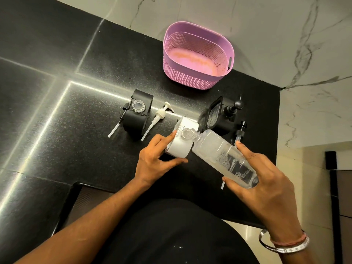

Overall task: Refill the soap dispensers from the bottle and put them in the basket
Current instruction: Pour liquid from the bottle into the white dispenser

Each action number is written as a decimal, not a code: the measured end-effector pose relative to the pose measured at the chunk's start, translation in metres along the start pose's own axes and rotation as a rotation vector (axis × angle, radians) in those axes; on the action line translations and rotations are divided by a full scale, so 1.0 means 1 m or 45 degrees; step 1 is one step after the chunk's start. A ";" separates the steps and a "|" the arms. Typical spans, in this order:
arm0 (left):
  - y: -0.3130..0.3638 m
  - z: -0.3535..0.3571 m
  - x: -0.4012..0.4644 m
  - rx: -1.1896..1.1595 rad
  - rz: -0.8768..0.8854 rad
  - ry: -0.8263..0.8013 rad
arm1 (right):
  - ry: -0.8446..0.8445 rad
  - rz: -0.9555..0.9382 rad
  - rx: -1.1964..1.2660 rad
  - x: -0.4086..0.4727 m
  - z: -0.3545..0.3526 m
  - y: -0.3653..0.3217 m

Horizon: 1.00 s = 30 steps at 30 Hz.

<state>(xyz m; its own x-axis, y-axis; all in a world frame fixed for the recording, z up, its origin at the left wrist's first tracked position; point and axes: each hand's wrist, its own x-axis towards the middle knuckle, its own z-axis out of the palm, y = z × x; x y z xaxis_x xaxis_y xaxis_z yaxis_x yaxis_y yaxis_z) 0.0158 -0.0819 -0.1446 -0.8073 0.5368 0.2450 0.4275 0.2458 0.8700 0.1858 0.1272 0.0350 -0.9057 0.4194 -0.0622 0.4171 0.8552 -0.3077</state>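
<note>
My left hand (156,159) grips a white soap dispenser (181,141) standing on the black counter. My right hand (266,183) holds a clear plastic bottle (224,155), tilted down to the left so its neck meets the dispenser's open mouth. Foamy liquid sits in the bottle. A black dispenser (138,116) with an open clear neck stands to the left. A second black dispenser (219,115) stands behind the bottle, its flap raised. The pink basket (224,44) at the back holds nothing.
A white pump head (159,116) with its tube lies between the left black dispenser and the white one. A black pump (240,132) lies at the right near the counter's edge. Marble wall rises behind and right. The counter's front edge is under my arms.
</note>
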 end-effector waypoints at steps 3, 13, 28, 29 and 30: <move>-0.001 0.001 0.000 -0.015 -0.003 0.005 | 0.013 -0.001 0.002 -0.001 0.000 -0.001; -0.003 0.001 0.000 -0.005 0.004 -0.010 | 0.017 0.003 -0.008 -0.001 0.002 0.000; -0.002 0.001 0.000 -0.023 0.003 0.010 | 0.008 0.001 -0.019 0.001 0.001 0.002; -0.002 0.001 0.000 -0.023 0.000 0.009 | 0.007 0.001 -0.015 0.001 0.001 0.002; -0.002 0.001 0.000 -0.024 -0.001 0.007 | 0.005 0.001 -0.012 0.001 0.002 0.002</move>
<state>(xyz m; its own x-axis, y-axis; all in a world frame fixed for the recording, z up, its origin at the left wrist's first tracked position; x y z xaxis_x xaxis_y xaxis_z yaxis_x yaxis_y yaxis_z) 0.0154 -0.0820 -0.1466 -0.8102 0.5318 0.2465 0.4188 0.2310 0.8782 0.1855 0.1287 0.0330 -0.9052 0.4210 -0.0589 0.4184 0.8577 -0.2990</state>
